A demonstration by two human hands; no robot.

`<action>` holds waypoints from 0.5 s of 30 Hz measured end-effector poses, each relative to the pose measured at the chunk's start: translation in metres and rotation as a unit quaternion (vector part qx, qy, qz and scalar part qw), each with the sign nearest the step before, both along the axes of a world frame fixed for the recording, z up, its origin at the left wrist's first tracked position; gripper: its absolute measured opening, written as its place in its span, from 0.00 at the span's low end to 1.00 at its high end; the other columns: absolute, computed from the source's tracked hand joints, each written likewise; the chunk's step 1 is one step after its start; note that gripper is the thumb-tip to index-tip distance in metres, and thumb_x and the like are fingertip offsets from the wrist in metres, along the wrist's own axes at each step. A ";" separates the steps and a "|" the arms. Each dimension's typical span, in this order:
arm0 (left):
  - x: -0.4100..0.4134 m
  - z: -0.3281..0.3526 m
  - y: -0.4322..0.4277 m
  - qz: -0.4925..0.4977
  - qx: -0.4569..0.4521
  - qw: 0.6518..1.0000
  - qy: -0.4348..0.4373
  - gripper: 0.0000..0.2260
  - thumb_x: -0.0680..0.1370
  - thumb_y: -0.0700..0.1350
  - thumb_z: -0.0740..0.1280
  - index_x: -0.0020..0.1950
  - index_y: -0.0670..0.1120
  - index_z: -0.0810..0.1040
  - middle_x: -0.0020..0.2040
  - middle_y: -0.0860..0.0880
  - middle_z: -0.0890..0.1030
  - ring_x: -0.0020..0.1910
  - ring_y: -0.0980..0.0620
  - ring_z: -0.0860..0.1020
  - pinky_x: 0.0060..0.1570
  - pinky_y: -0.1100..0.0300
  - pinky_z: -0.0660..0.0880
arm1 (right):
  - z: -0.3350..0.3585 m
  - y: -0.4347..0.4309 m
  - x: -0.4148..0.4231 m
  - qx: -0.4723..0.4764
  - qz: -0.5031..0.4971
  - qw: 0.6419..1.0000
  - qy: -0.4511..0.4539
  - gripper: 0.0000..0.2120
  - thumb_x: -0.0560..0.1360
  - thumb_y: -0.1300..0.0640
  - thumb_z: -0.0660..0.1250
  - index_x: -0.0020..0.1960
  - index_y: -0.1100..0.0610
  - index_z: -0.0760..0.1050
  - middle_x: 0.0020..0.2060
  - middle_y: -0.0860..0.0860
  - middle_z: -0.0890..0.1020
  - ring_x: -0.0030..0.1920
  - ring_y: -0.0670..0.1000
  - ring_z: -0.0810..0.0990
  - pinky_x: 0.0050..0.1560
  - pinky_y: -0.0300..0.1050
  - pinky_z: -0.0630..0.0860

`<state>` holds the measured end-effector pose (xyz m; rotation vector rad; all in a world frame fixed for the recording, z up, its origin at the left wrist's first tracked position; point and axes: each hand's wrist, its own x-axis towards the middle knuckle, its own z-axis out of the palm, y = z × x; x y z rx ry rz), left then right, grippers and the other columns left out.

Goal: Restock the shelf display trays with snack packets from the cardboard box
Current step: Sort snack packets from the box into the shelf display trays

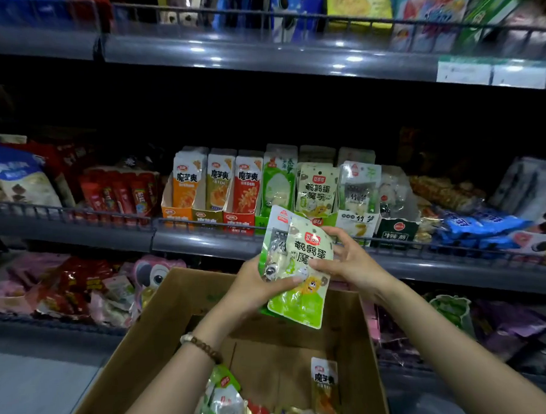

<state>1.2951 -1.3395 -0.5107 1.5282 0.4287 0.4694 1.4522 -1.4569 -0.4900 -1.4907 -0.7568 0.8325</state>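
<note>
**With a handful of packets lifted, the matching tray is the next stop**

While both hands hold a small stack of green-and-white plastic snack packets above the open brown cardboard box, the step in hand looks like sorting or squaring the stack before shelving it. The left hand grips the stack from the left, its thumb pressed flat across the front packet. Its other fingers are hidden behind the stack. The right hand pinches the right edge of the front packet between thumb and curled fingers.

The stack hangs just in front of the grey metal rail at the front edge of the middle shelf. Just behind it is a row of small upright cardboard display trays along that edge. One tray holds white-and-green packets with the same print as the front packet in hand.

The next move probably calls for lifting the stack over the rail and sliding it upright into that tray. More mixed packets lie at the bottom of the box, so the restocking seems well short of finished.
</note>
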 end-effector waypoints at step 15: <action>0.038 0.029 0.073 0.099 0.038 0.994 0.036 0.07 0.77 0.51 0.66 0.53 0.53 0.75 0.50 0.53 0.80 0.49 0.55 0.78 0.45 0.61 0.73 | 0.073 0.087 0.116 0.124 -0.198 0.923 -0.307 0.25 0.75 0.68 0.65 0.69 0.55 0.63 0.59 0.50 0.73 0.57 0.51 0.74 0.44 0.32 0.77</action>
